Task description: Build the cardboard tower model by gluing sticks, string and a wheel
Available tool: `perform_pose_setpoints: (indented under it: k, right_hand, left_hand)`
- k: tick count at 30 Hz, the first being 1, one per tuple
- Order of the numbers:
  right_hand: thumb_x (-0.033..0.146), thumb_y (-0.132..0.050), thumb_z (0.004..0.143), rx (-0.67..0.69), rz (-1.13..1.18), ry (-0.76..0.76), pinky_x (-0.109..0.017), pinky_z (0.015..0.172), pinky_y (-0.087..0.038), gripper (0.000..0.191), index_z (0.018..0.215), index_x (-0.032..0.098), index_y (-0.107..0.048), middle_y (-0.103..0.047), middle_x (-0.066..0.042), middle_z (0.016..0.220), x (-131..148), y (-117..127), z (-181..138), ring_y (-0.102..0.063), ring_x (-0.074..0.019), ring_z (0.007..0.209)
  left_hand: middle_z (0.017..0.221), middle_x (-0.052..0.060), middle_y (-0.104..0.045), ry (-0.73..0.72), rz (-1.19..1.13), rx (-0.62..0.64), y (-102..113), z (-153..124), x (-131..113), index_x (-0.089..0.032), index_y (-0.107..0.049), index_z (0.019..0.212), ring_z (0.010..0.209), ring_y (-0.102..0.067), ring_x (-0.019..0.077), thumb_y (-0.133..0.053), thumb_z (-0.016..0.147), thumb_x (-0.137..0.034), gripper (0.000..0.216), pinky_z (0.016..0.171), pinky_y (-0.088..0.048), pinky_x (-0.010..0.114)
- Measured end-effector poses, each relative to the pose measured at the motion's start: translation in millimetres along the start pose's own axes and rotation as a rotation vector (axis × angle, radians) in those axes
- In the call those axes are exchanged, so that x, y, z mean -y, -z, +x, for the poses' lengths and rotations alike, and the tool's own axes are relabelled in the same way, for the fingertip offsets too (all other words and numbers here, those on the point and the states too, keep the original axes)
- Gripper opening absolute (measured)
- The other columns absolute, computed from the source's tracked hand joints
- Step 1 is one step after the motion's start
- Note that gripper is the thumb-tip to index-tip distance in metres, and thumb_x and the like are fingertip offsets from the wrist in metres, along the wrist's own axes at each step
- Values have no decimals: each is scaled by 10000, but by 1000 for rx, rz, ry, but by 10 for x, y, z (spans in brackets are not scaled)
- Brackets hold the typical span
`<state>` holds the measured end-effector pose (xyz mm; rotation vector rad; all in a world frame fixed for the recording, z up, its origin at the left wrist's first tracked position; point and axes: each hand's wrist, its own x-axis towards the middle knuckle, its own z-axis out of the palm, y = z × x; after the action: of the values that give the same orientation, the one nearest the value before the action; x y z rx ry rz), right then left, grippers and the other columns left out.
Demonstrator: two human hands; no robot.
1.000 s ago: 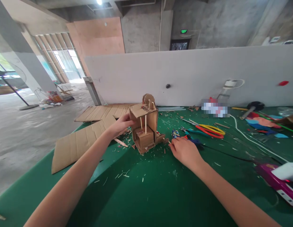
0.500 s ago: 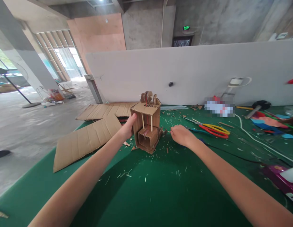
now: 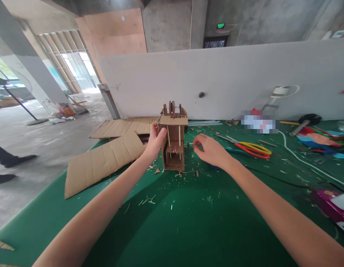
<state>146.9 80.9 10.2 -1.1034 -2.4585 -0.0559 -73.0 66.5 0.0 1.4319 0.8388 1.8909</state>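
Observation:
A small cardboard model (image 3: 174, 120) stands upright on the green table, with cardboard discs on top, a red string and two pale sticks running down its open front. My left hand (image 3: 155, 142) is closed on its left side, thumb at the front. Out of the right side juts a thin wooden stick (image 3: 191, 143) with a small disc on it. My right hand (image 3: 209, 148) has its fingers curled at the stick's outer end; the fingertips partly hide that end. Inside, a cardboard box (image 3: 175, 149) sits low in the frame.
Flat cardboard pieces (image 3: 105, 163) lie to the left. Scissors with red and yellow handles (image 3: 252, 149) are on the right, near a white cable (image 3: 288, 152). A purple device (image 3: 329, 207) stands at the right edge. Scraps litter the table (image 3: 188, 215). A person's feet (image 3: 19, 161) show at far left.
The model has turned so its front faces me more squarely. My left hand has shifted with it, and my right hand's fingers have loosened from a tighter fist. Feet have entered at left.

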Motion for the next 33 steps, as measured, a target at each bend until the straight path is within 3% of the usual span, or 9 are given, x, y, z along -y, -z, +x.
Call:
perform_pose_setpoints:
  k: [2, 6, 9, 12, 18, 22, 25, 30, 33]
  right_hand:
    - [362, -456, 883, -96, 70, 136, -273, 642, -396, 234, 983, 168, -542, -603, -64, 931, 174, 20, -40, -551, -156, 757]
    - [361, -452, 918, -204, -146, 385, -300, 690, -398, 329, 1191, 192, -523, -588, -92, 1025, 426, -83, -76, -548, -204, 896]
    - [293, -365, 965, -286, -229, 366, -282, 638, -386, 340, 1241, 176, -526, -601, -89, 971, 442, -176, -54, -551, -186, 875]
    - [259, -352, 974, -376, -219, 340, -271, 572, -362, 327, 1171, 149, -588, -622, -60, 865, 388, -206, -37, -558, -160, 813]
    - [165, -386, 949, -437, -152, 455, -267, 587, -365, 282, 1081, 145, -634, -650, -46, 846, 335, -172, -62, -548, -134, 757]
    - [185, -391, 950, -388, -46, 445, -260, 586, -347, 259, 935, 137, -645, -612, -54, 819, 388, -135, -61, -523, -136, 751]
    - [188, -398, 940, -314, 5, 475, -283, 629, -341, 259, 806, 143, -615, -562, -48, 763, 584, -115, -96, -480, -145, 725]
    - [137, -469, 879, -58, 6, 858, -318, 627, -317, 172, 740, 160, -568, -545, -21, 736, 1220, -69, -390, -453, -150, 677]
    - [131, -529, 838, 113, 137, 966, -310, 579, -319, 135, 712, 168, -561, -553, 2, 731, 1538, 55, -623, -472, -143, 649]
  left_hand:
    - [1113, 50, -573, 3, 38, -48, -31, 0, -48, -242, -443, 1019, 1152, -513, 225, -635, 741, -596, 490, 1007, -377, 391]
    - [1038, 45, -559, 73, 48, -125, -68, 18, -127, -232, -409, 982, 1040, -556, 218, -626, 725, -629, 520, 922, -432, 387]
    - [1000, 44, -551, 106, 46, -143, -91, 34, -173, -230, -405, 967, 1001, -560, 213, -635, 711, -637, 533, 893, -439, 375]
    - [971, 44, -541, 138, 40, -166, -118, 35, -198, -232, -396, 962, 989, -555, 211, -636, 710, -637, 534, 874, -441, 367]
    - [989, 54, -528, 129, 99, -193, -134, 14, -192, -229, -401, 963, 962, -548, 205, -622, 723, -638, 523, 830, -450, 359]
    - [987, 54, -522, 127, 114, -215, -109, 34, -192, -229, -407, 958, 977, -542, 206, -612, 729, -641, 513, 816, -452, 343]
    - [948, 43, -511, 133, 138, -249, -78, 57, -178, -228, -403, 950, 956, -541, 204, -606, 718, -662, 532, 803, -456, 339]
    - [918, 20, -496, 88, 148, -237, -13, 81, -116, -229, -396, 948, 928, -532, 186, -612, 705, -674, 551, 811, -444, 333]
    - [940, 29, -502, 81, 130, -230, 16, 97, -86, -227, -397, 949, 939, -523, 189, -626, 686, -681, 573, 818, -433, 338]
